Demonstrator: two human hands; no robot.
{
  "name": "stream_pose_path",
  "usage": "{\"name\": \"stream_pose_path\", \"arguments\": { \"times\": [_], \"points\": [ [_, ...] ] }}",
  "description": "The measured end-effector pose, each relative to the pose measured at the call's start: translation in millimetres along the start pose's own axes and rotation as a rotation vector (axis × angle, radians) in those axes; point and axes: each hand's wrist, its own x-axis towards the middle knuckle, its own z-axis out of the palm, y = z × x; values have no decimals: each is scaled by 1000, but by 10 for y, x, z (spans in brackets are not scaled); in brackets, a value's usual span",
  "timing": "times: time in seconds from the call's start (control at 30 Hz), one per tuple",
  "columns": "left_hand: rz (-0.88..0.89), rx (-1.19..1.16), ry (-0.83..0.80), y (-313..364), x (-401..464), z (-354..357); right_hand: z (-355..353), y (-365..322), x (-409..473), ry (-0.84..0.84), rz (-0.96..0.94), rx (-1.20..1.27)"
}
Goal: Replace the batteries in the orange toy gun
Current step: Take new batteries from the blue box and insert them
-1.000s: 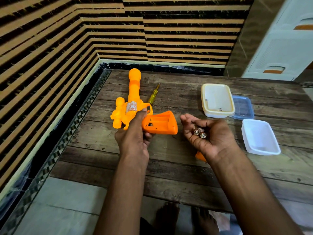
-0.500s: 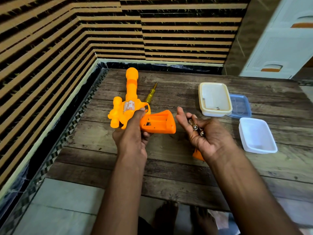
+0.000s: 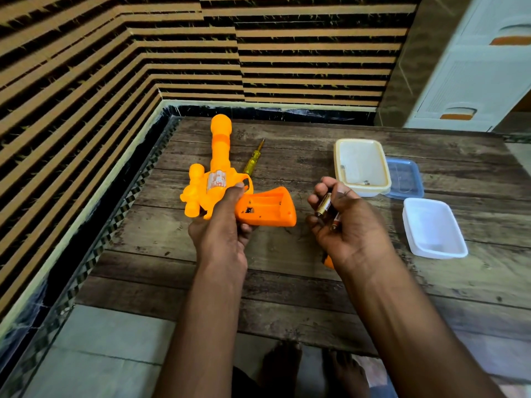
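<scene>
Head view, frame centre: left hand point(image 3: 221, 228) grasps the orange toy gun point(image 3: 230, 191), covering its trigger; right hand point(image 3: 349, 225) clutches half-hidden batteries point(image 3: 324, 204) over the tabletop point(image 3: 287, 268).

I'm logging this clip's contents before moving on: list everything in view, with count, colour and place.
orange plastic toy gun: one, orange, held above the table's left part, battery bay open and empty
cylindrical batteries: two visible, dark brown-gold, in the right hand
yellow-handled screwdriver: one, behind the gun
cream plastic box: one, far right of table
blue plastic lid: one, beside the cream box
white plastic tub: one, right edge
wooden table: one, brown
left hand: grips the gun
right hand: holds the batteries
</scene>
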Motion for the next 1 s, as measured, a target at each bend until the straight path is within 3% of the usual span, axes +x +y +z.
{"name": "stream_pose_path", "arguments": {
  "times": [0.13, 0.33, 0.5, 0.6, 0.73, 1.0],
  "points": [
    [4, 7, -11, 3, -14, -4, -9, 8, 11, 33, -54, 6],
    [14, 4, -5, 17, -63, 5, 43, 18, -31, -107, -104, 153],
    [21, 4, 17, 18, -76, 25, 87, 69, -72, -115, -216, 151],
    [43, 9, 17, 4, -88, 32, 102, 112, -106, -111, -387, 12],
    [106, 6, 42, -8, -121, 47, 76, 116, -123, -87, -724, -365],
    [197, 25, 19, -69, -73, 48, 12, 201, -94, -321, -1360, -1088]
  ]
}}
